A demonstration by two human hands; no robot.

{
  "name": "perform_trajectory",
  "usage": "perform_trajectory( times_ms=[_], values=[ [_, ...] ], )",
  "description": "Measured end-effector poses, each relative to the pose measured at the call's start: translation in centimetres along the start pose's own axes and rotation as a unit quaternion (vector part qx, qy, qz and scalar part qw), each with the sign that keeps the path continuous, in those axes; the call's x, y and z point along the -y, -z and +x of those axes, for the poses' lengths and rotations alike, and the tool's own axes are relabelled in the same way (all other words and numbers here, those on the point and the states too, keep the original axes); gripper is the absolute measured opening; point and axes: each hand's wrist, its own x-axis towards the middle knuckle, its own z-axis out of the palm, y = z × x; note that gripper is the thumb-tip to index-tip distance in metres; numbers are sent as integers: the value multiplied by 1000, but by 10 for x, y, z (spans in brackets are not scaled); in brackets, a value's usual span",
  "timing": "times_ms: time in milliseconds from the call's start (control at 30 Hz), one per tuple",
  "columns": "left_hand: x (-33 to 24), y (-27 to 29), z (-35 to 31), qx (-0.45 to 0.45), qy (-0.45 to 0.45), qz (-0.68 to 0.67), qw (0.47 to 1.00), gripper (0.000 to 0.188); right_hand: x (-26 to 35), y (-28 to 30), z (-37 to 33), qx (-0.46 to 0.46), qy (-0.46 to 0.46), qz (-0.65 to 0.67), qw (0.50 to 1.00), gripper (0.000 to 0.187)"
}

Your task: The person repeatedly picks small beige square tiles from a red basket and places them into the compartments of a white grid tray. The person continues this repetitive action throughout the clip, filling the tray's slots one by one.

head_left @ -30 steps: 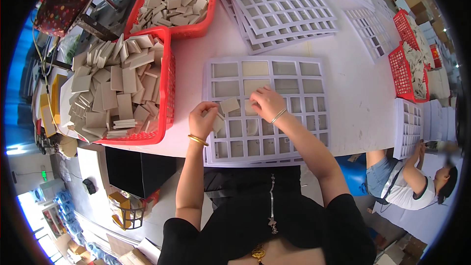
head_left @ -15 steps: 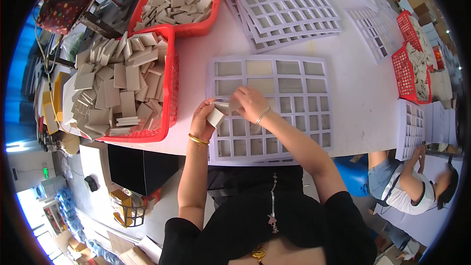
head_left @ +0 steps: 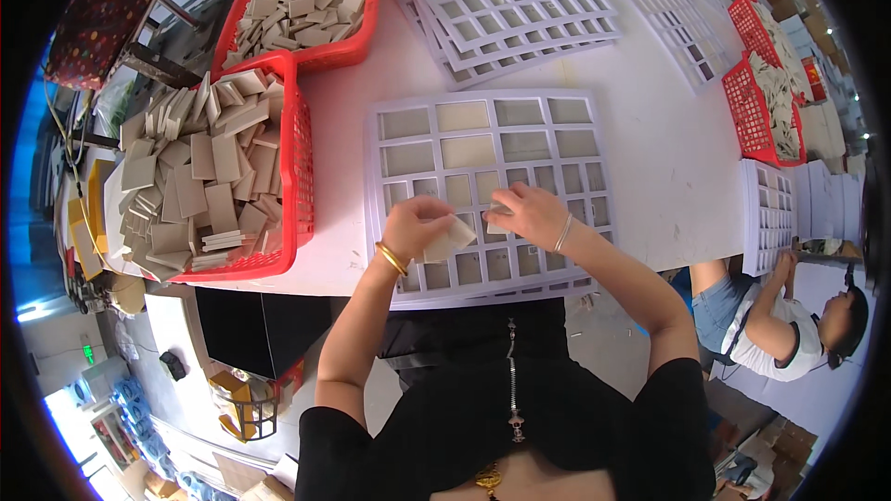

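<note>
A white grid frame (head_left: 601, 134) with rectangular openings lies flat on the table before me, on top of another frame. My left hand (head_left: 418, 230), over its lower left part, is closed on a small stack of square cream tiles (head_left: 457, 234). To the right, my right hand (head_left: 527, 215) pinches one small pale tile (head_left: 497, 226) down at an opening near the grid's middle. Larger cream tiles fill two openings in the second column, such as the upper tile (head_left: 462, 116). Smaller cream pieces show in openings just above my hands.
Two red baskets heaped with tiles stand at left, a near basket (head_left: 299, 162) and a far basket (head_left: 357, 51). Stacked white grids (head_left: 510, 0) lie at the back. More red baskets (head_left: 742, 102) stand at right, where another person (head_left: 770, 320) handles an upright grid (head_left: 768, 213).
My right hand has moved away from the left hand's tiles, rightward, and lowered to the grid with a tile. My left hand has shifted right over the grid. The whole view has shifted slightly.
</note>
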Motion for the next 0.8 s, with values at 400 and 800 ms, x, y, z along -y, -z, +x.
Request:
perform_trajectory(
  times_ms=[400, 800],
  values=[
    [-22, -37, 22, 51, -93, 343, 933, 15, 4, -15, -4, -22, 8, 13, 1000, 25],
    [-21, -36, -25, 82, -153, 550, 817, 40, 19, -20, -15, -45, -103, 94, 989, 36]
  ],
)
